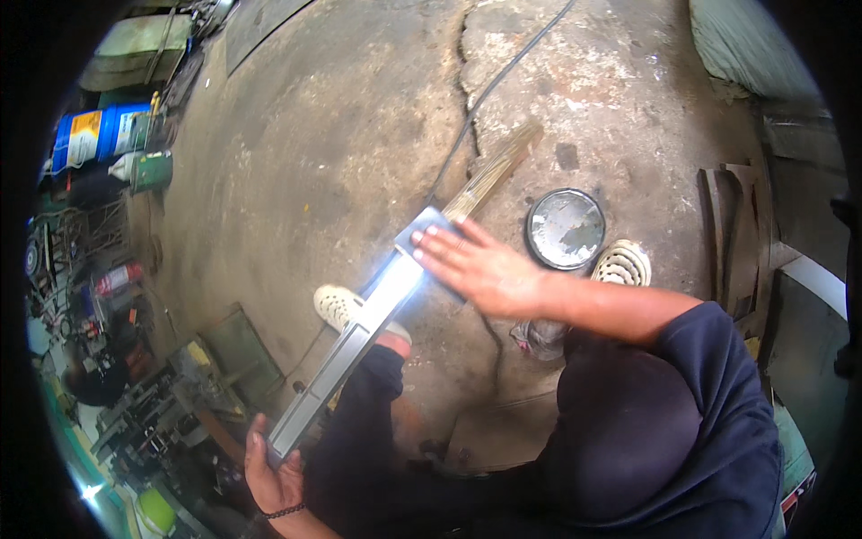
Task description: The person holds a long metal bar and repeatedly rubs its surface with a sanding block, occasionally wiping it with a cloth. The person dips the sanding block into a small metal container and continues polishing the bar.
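A long silver metal bar [359,337] with a recessed channel along its lower half slants across my lap, its upper stretch shining brightly. At its near end, my left hand [277,481] is closed around it, thumb on one side and fingers on the other. My right hand [476,269] lies flat with fingers stretched over a grey flat piece [424,225] at the far end. Whether that piece is a loose sheet or part of the bar, I cannot tell. Beyond it, a wooden beam [503,166] sticks out, its nearer part hidden.
A round pan [566,229] holding liquid stands by my right shoe [622,263]. My left shoe [339,307] is beside the bar. A cable [503,76] crosses the concrete floor. Blue buckets [99,139] and cluttered tools line the left; boards [732,238] lean at right.
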The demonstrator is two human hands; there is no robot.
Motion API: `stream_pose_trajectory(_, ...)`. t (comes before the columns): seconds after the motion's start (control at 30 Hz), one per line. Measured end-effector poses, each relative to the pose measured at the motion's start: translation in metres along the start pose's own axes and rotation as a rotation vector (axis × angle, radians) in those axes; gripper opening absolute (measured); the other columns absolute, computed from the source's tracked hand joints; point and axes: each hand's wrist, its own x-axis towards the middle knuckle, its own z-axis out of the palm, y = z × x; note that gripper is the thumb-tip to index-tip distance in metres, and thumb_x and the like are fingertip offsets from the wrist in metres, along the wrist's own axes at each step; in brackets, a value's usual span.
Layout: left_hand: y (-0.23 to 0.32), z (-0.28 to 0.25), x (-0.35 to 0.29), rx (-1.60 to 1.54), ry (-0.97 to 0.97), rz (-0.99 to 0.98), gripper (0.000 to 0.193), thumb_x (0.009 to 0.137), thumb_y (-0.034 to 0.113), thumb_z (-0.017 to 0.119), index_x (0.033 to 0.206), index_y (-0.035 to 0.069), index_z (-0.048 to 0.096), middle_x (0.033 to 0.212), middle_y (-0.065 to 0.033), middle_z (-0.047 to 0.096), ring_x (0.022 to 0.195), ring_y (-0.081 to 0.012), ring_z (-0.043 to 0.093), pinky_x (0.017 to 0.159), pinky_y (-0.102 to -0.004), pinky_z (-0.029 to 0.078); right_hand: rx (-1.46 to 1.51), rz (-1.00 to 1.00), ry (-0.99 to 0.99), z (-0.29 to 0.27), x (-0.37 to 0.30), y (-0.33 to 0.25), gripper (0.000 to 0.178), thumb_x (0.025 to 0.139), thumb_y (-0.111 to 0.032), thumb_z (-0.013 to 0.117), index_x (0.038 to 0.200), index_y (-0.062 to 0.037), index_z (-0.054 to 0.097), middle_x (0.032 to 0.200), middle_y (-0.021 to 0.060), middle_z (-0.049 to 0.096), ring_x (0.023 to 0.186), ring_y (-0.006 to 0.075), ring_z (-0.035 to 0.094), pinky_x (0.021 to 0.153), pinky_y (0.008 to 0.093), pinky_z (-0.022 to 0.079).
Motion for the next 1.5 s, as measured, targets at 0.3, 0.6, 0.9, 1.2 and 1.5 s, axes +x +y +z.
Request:
stream_pose_trajectory(0.3, 0.003, 0.01, -0.018, -0.185, -0.006, 0.047, 0.047, 0.102, 0.032, 0.049, 0.137, 0.002, 0.048, 0.12, -0.0238, 0.061, 0.092, -0.0332, 0.07, 0.057, -0.0373, 0.065, -0.023, 0.09, -0.012, -0.014, 0.001, 0.008, 0.064, 0.086, -0.001, 0.045, 0.149, 0.0016, 0.036, 0.157, 0.0206, 0.035, 0.149, 0.0286, 0.03, 0.123, 0.0541, 0.015)
stream_pose_trajectory(0.6, 0.011, 0.02, -0.026, -0.268, 0.008, 0.087, 0.045, 0.104, 0.034, 0.047, 0.135, 0.002, 0.05, 0.12, -0.0316, 0.061, 0.095, -0.0369, 0.07, 0.059, -0.038, 0.066, -0.233, 0.373, -0.079, -0.019, -0.058, 0.092, 0.067, 0.083, 0.005, 0.05, 0.148, 0.001, 0.037, 0.156, 0.0202, 0.037, 0.148, 0.0307, 0.032, 0.121, 0.0547, 0.018)
stream_pose_trajectory(0.9, 0.014, 0.007, -0.014, -0.127, -0.068, 0.164, 0.044, 0.106, 0.03, 0.045, 0.141, 0.002, 0.05, 0.134, -0.0195, 0.059, 0.1, -0.0296, 0.071, 0.062, -0.034, 0.066, -0.162, 0.04, -0.011, -0.007, -0.037, 0.059, 0.069, 0.083, -0.002, 0.052, 0.15, -0.0037, 0.037, 0.159, 0.0156, 0.035, 0.148, 0.0282, 0.032, 0.121, 0.0576, 0.017)
stream_pose_trajectory(1.2, 0.015, 0.011, -0.017, -0.075, -0.008, 0.134, 0.043, 0.105, 0.03, 0.048, 0.137, 0.003, 0.054, 0.131, -0.0147, 0.062, 0.099, -0.0266, 0.071, 0.06, -0.0306, 0.066, 0.131, -0.163, 0.077, -0.005, 0.002, -0.013, 0.062, 0.085, -0.003, 0.047, 0.147, -0.0012, 0.041, 0.16, 0.017, 0.033, 0.15, 0.0308, 0.027, 0.122, 0.055, 0.018)
stream_pose_trajectory(1.5, 0.006, 0.022, -0.015, -0.167, 0.074, 0.109, 0.046, 0.101, 0.032, 0.053, 0.134, -0.001, 0.051, 0.116, -0.0251, 0.064, 0.09, -0.0284, 0.072, 0.055, -0.0306, 0.065, -0.126, 0.377, 0.08, -0.013, -0.033, 0.068, 0.062, 0.082, 0.0, 0.052, 0.143, -0.0017, 0.046, 0.15, 0.0179, 0.047, 0.143, 0.0263, 0.04, 0.118, 0.0566, 0.024)
